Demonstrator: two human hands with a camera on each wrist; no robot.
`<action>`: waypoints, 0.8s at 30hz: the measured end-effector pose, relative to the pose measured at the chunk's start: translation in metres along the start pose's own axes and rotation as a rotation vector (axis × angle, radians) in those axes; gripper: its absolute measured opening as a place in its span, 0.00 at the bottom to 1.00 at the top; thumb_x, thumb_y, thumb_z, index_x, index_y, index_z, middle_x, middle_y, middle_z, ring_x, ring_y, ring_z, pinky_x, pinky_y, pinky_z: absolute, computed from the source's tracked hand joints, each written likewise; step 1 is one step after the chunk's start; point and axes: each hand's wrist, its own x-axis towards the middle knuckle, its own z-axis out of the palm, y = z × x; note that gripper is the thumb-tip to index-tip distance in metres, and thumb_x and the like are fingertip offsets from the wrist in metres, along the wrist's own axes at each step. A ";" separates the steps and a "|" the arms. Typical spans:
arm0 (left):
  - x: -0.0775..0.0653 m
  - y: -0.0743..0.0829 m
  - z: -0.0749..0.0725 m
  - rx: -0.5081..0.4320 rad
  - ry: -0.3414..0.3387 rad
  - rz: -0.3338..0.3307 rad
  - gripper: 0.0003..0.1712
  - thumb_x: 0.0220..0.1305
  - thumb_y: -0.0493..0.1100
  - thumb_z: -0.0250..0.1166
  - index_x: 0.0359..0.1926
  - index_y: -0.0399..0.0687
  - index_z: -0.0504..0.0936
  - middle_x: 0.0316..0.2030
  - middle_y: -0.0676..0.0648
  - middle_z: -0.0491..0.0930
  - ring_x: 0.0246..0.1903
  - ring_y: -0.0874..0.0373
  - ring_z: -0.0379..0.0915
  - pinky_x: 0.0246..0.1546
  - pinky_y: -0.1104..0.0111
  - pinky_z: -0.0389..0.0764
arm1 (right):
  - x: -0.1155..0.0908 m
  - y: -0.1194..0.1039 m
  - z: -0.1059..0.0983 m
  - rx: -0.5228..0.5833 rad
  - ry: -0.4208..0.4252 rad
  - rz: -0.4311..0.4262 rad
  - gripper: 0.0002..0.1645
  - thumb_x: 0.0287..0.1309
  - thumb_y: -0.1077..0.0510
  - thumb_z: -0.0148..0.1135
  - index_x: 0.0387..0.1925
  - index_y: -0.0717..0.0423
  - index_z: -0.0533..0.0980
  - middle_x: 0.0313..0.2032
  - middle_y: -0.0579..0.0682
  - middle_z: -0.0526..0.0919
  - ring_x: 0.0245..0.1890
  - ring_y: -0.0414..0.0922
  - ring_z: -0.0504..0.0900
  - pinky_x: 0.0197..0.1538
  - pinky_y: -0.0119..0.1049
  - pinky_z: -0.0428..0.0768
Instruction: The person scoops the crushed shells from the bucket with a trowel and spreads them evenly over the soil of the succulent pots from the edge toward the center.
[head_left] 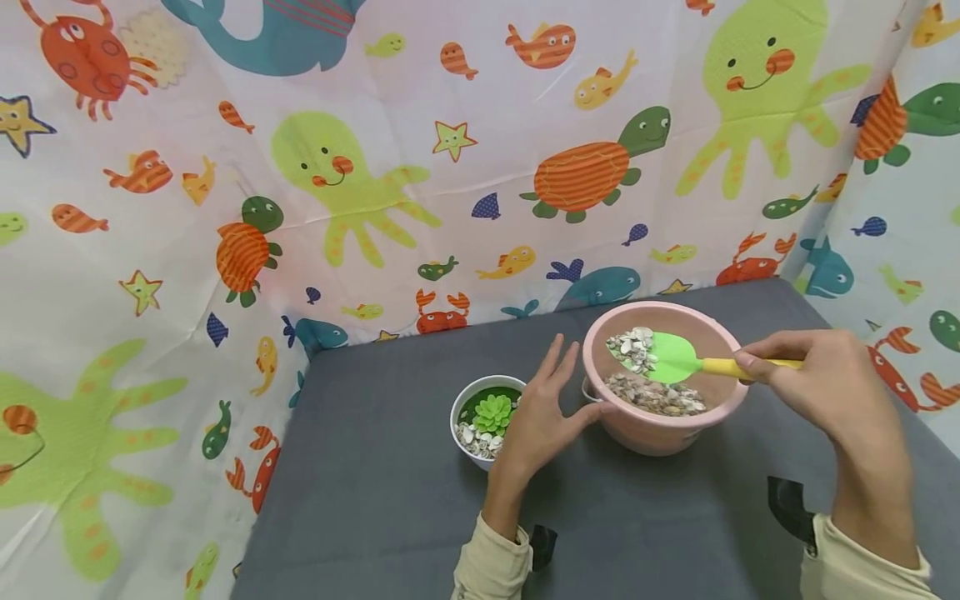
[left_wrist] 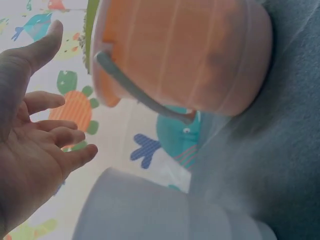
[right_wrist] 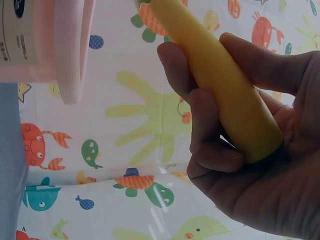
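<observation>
My right hand (head_left: pixel 828 379) grips the yellow handle (right_wrist: pixel 227 80) of a toy shovel with a green blade (head_left: pixel 672 358). Small pale shells or stones (head_left: pixel 634 347) lie heaped on the blade, which is over the opening of a pink bucket (head_left: pixel 651 433). More shell pieces (head_left: pixel 656 395) cover the bucket's bottom. Between the bucket and a white pot (head_left: pixel 467 398) my left hand (head_left: pixel 540 421) is held up with its fingers spread, holding nothing. A green succulent (head_left: pixel 493 413) sits in the pot among pale shells, and my left hand partly covers the pot in the head view.
Both containers stand on a dark grey cloth-covered table (head_left: pixel 375 467). A bucket handle (left_wrist: pixel 142 95) hangs down the bucket's side in the left wrist view. Behind and beside the table hangs a white curtain (head_left: pixel 480 233) printed with sea animals.
</observation>
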 end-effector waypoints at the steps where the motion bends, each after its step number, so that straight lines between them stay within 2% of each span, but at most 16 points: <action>1: -0.001 0.000 -0.002 0.000 0.003 -0.006 0.54 0.63 0.60 0.75 0.82 0.55 0.59 0.84 0.50 0.49 0.81 0.47 0.55 0.74 0.49 0.71 | 0.000 -0.001 0.001 0.008 -0.005 0.007 0.18 0.67 0.53 0.69 0.45 0.67 0.88 0.37 0.65 0.89 0.37 0.51 0.76 0.33 0.35 0.68; 6: -0.007 0.001 -0.010 -0.008 0.023 -0.012 0.53 0.63 0.59 0.75 0.82 0.55 0.59 0.84 0.50 0.49 0.81 0.48 0.55 0.75 0.49 0.71 | 0.000 -0.004 0.004 0.024 -0.014 0.011 0.19 0.68 0.53 0.68 0.46 0.66 0.87 0.40 0.67 0.88 0.39 0.52 0.75 0.34 0.36 0.68; 14: -0.016 -0.003 -0.021 0.004 0.061 -0.038 0.53 0.63 0.59 0.75 0.82 0.55 0.59 0.84 0.49 0.51 0.81 0.47 0.57 0.74 0.50 0.72 | 0.000 -0.013 0.008 0.033 -0.003 -0.053 0.18 0.65 0.52 0.71 0.44 0.65 0.89 0.38 0.62 0.89 0.32 0.37 0.72 0.30 0.31 0.68; 18: -0.020 -0.007 -0.027 0.028 0.081 -0.043 0.52 0.63 0.59 0.75 0.82 0.54 0.60 0.84 0.48 0.52 0.80 0.47 0.59 0.73 0.50 0.73 | 0.001 -0.017 0.011 0.050 -0.036 -0.083 0.19 0.66 0.52 0.71 0.44 0.66 0.88 0.33 0.57 0.90 0.30 0.31 0.71 0.30 0.30 0.69; 24: -0.028 -0.011 -0.035 0.044 0.117 -0.069 0.52 0.62 0.60 0.75 0.81 0.51 0.63 0.83 0.49 0.54 0.79 0.46 0.61 0.73 0.50 0.73 | 0.003 -0.022 0.016 0.082 -0.106 -0.118 0.20 0.67 0.51 0.70 0.46 0.66 0.88 0.27 0.49 0.91 0.32 0.32 0.73 0.31 0.29 0.71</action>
